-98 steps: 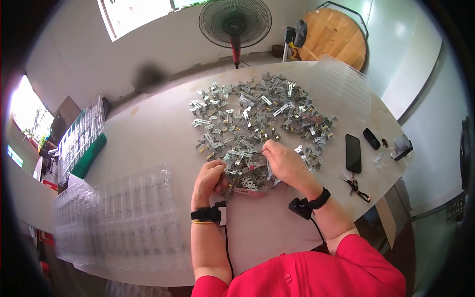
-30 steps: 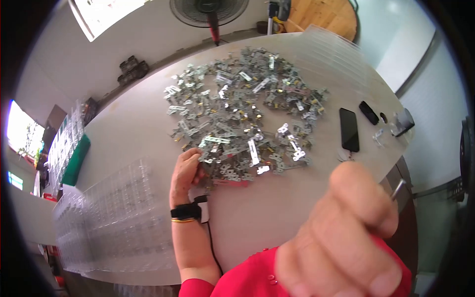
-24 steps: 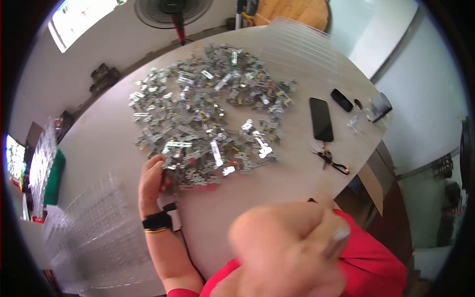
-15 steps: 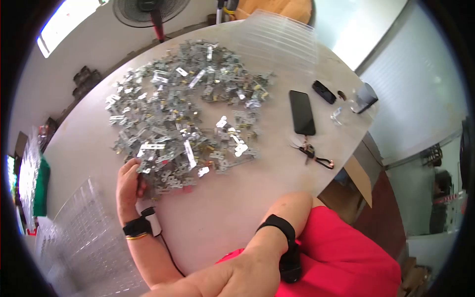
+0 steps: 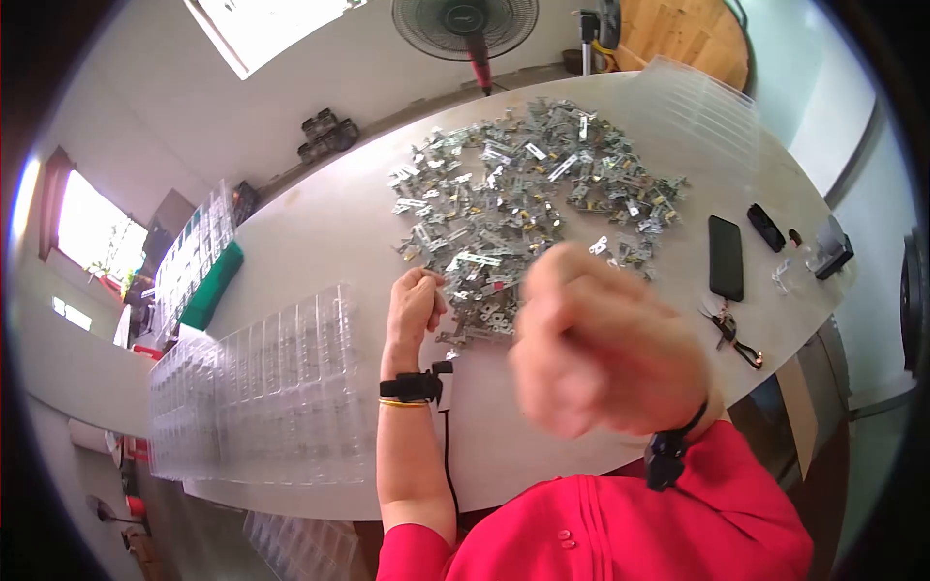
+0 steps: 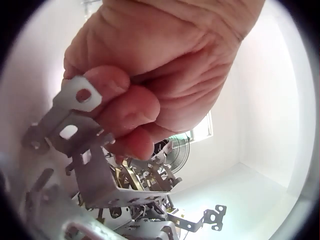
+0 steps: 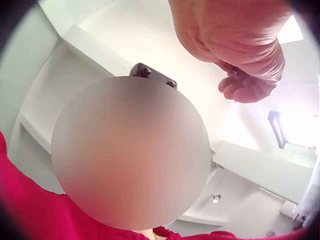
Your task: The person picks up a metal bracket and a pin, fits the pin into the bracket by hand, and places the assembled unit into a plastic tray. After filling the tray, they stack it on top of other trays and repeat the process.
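Small metal brackets (image 5: 504,213) lie heaped on the pale table (image 5: 320,242). At the heap's near left edge rests my left hand (image 5: 415,310), fingers curled; thumb and index are hidden in the left wrist view. A bent bracket (image 6: 95,175) stands right against the curled fingers of my left hand (image 6: 145,80); whether they grip it cannot be told. My right hand (image 5: 605,344) is raised over the heap's near right side, blurred, its fingers curled. In the right wrist view, nothing can be made out clearly in my right hand (image 7: 240,50).
Clear plastic trays (image 5: 262,397) lie at the left, beside a green-edged stack (image 5: 211,286). On the right are a phone (image 5: 726,257), a black case (image 5: 765,228) and pliers (image 5: 733,334). Another clear tray (image 5: 702,111) lies at the far right. A fan (image 5: 465,24) stands behind the table.
The right hand left the heap, came up close to the head camera with a thin metal piece, dropped low, and is now back in front of the heap. The left hand stays at the heap's edge.
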The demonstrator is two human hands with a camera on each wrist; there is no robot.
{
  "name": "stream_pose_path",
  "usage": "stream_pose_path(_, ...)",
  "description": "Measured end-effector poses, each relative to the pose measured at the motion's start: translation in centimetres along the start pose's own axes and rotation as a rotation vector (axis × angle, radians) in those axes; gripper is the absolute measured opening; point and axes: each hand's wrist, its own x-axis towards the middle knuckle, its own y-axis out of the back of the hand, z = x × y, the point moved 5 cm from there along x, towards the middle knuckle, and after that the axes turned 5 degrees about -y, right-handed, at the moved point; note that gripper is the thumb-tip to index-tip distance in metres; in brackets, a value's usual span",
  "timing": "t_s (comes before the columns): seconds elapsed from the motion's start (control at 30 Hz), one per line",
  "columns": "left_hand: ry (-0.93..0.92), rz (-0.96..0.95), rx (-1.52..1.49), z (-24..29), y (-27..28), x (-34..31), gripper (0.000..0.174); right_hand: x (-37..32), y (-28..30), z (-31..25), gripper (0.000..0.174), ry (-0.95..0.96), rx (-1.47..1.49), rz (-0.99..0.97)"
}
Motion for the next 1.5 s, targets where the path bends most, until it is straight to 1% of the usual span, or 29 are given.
stream_pose_path(0.07, 0.030, 0.173, 0.100, 2.6, 0.1, -1.2, 0.019, -0.6, -0.1, -2.0, 0.021, 0.151, -0.011, -0.140)
stream_pose_path(0.13, 0.004, 0.228, 0.153, 4.3, -0.3, -2.1, 0.017, -1.3, 0.0, -3.3, 0.020, 0.163, -0.005, -0.162)
stream_pose_path(0.17, -0.019, 0.272, 0.198, 4.8, -0.4, -2.3, 0.017, -1.6, 0.0, -3.8, 0.020, 0.192, -0.003, -0.198)
stream_pose_path(0.2, -0.027, 0.274, 0.204, 5.0, -0.7, -2.4, 0.017, -1.9, 0.0, -4.2, 0.020, 0.224, -0.003, -0.232)
stream_pose_path(0.27, -0.421, 0.320, 0.386, 7.0, -1.7, -3.0, 0.015, -2.3, 0.0, -4.6, 0.020, 0.255, -0.016, -0.269)
stream_pose_path(0.3, -0.472, 0.288, 0.339, 7.0, -2.4, -2.9, 0.013, -2.4, 0.1, -4.8, 0.020, 0.277, 0.003, -0.273)
stream_pose_path(0.33, -0.525, 0.239, 0.378, 7.8, -3.4, -3.3, 0.010, -2.5, 0.2, -4.9, 0.021, 0.298, 0.022, -0.278)
stream_pose_path(0.4, -0.803, 0.128, 0.623, 9.9, -5.8, -4.5, 0.011, -2.5, 0.3, -5.0, 0.021, 0.315, 0.011, -0.263)
stream_pose_path(0.43, -0.806, 0.132, 0.623, 10.5, -6.4, -5.0, 0.011, -2.3, 0.3, -5.0, 0.021, 0.329, 0.006, -0.245)
stream_pose_path(0.47, -0.816, 0.060, 0.685, 10.8, -7.3, -5.5, 0.013, -2.1, 0.1, -4.8, 0.021, 0.327, 0.005, -0.249)
stream_pose_path(0.5, -0.825, -0.015, 0.747, 10.7, -8.1, -5.8, 0.017, -1.9, 0.2, -4.6, 0.023, 0.328, 0.002, -0.181)
stream_pose_path(0.53, -0.827, -0.015, 0.746, 10.4, -8.1, -5.8, 0.017, -1.8, 0.4, -4.5, 0.025, 0.329, -0.001, -0.111)
stream_pose_path(0.6, -0.759, -0.086, 0.820, 8.8, -8.3, -5.3, 0.021, -1.4, 0.5, -4.2, 0.024, 0.312, 0.006, -0.105)
stream_pose_path(0.67, -0.783, -0.064, 0.823, 8.3, -8.0, -5.3, 0.020, -1.0, 0.7, -3.7, 0.024, 0.293, 0.015, -0.097)
stream_pose_path(0.77, -0.826, 0.100, 0.637, 8.2, -6.8, -4.8, 0.009, -0.1, 1.1, -3.2, 0.024, 0.262, 0.005, -0.031)
stream_pose_path(0.8, -0.824, 0.096, 0.632, 8.0, -6.7, -4.6, 0.009, 0.1, 1.2, -3.1, 0.023, 0.254, 0.010, -0.011)
stream_pose_path(0.87, -0.761, 0.102, 0.519, 7.5, -6.1, -4.2, 0.011, 0.4, 1.4, -2.9, 0.023, 0.243, 0.019, 0.018)
stream_pose_path(0.97, -0.751, 0.101, 0.481, 7.1, -5.8, -4.2, 0.013, 0.7, 1.6, -2.8, 0.023, 0.237, 0.003, 0.041)
stream_pose_path(1.03, -0.751, 0.108, 0.439, 7.3, -5.8, -4.1, 0.014, 0.9, 1.7, -2.6, 0.022, 0.219, -0.020, 0.008)
stream_pose_path(1.13, -0.756, 0.116, 0.436, 8.0, -5.6, -4.5, 0.015, 1.1, 1.9, -2.5, 0.022, 0.209, -0.004, 0.024)
stream_pose_path(1.23, -0.699, 0.080, 0.354, 8.3, -5.7, -4.7, 0.016, 1.1, 2.0, -2.6, 0.022, 0.207, 0.027, 0.046)
stream_pose_path(1.33, -0.748, 0.083, 0.334, 9.3, -5.8, -5.0, 0.015, 1.0, 2.0, -2.8, 0.022, 0.211, 0.001, 0.012)
stream_pose_path(1.4, -0.967, 0.119, 0.472, 10.4, -6.1, -5.7, 0.015, 0.8, 2.0, -2.9, 0.022, 0.218, 0.003, 0.012)
stream_pose_path(1.43, -0.966, 0.114, 0.473, 10.4, -6.3, -5.7, 0.015, 0.8, 1.9, -3.0, 0.022, 0.220, 0.001, 0.006)
stream_pose_path(1.5, -1.051, 0.099, 0.522, 10.5, -7.0, -6.1, 0.014, 0.6, 1.8, -3.1, 0.022, 0.228, 0.007, 0.001)
